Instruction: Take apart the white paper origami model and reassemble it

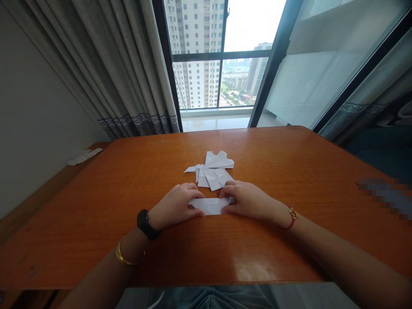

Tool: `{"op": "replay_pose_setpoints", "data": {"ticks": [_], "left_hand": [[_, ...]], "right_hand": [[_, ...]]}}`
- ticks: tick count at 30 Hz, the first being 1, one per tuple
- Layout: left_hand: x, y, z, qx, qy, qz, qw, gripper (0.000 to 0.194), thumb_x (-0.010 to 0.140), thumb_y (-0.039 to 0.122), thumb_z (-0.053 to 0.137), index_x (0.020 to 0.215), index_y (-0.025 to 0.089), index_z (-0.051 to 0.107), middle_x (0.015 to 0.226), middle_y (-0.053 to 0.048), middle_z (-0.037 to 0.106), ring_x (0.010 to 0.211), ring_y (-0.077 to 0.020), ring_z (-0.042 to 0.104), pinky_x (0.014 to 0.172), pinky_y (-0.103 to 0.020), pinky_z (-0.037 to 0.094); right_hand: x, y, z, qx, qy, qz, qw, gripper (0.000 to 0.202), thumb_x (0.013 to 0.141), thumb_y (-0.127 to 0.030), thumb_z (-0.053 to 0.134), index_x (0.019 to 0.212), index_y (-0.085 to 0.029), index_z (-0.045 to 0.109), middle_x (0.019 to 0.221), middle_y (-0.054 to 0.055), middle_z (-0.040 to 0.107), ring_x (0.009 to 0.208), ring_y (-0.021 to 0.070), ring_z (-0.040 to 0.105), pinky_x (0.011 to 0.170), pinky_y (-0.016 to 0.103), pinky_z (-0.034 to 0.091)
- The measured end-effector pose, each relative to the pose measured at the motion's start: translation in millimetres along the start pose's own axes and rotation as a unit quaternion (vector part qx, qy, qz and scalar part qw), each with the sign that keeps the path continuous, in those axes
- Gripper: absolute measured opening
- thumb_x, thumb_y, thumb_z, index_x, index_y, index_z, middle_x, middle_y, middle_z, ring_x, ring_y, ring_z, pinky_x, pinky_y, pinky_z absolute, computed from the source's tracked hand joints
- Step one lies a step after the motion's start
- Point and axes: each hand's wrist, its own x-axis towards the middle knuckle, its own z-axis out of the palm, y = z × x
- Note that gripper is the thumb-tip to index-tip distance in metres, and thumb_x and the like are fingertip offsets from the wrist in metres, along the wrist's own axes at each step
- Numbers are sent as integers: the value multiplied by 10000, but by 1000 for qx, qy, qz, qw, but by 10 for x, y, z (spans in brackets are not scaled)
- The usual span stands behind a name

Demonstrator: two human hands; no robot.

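Note:
A white folded strip of paper [212, 206] lies across the middle of the wooden table, long side towards me. My left hand [180, 201] grips its left end, thumb along the near edge and fingers over the far edge. At the right end my right hand [243, 198] holds it the same way, fingers curled above and thumb below. Just beyond the strip is a loose pile of folded white paper pieces [216, 176], overlapping one another, with one pointed tip sticking out to the left.
The brown wooden table [135, 171] reaches from my lap to the window [222, 56]. More white paper [84, 156] lies on a ledge at the far left. A blurred-out dark shape [388, 195] is at the right edge. Grey curtains [128, 64] hang behind.

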Motion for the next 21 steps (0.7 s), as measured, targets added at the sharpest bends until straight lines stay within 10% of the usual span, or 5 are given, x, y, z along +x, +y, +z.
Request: {"op": "replay_pose_setpoints", "data": {"ticks": [5,9,15,21], "left_hand": [[-5,5,7,25,3,8,1000,338,763,403,717,1063,249,695,1001,-43,625,930,-219,567,830,-308,425],[-7,8,9,29,-1,16,999,340,771,381,712,1094,276,691,1002,-37,620,937,-215,560,841,-310,418],[-5,33,1,27,-5,14,1000,322,783,403,691,1074,265,705,968,-46,618,909,-214,561,809,-306,426],[-8,47,-4,14,-4,12,1000,330,776,383,695,1085,266,702,965,-47,618,915,-215,565,814,-304,432]], "right_hand": [[107,221,-16,-47,134,31,989,282,893,-387,530,1067,-219,675,1150,83,639,1029,249,546,912,375,398],[192,390,35,-103,123,-3,987,506,878,-463,541,1348,-278,506,1381,69,524,1189,314,440,985,481,304],[253,415,82,-116,118,-21,986,306,952,-390,445,1091,-236,670,1172,75,674,1065,262,558,925,426,328],[241,443,34,-9,338,26,941,315,964,-315,389,1089,-204,657,1050,101,665,963,225,596,868,352,446]]}}
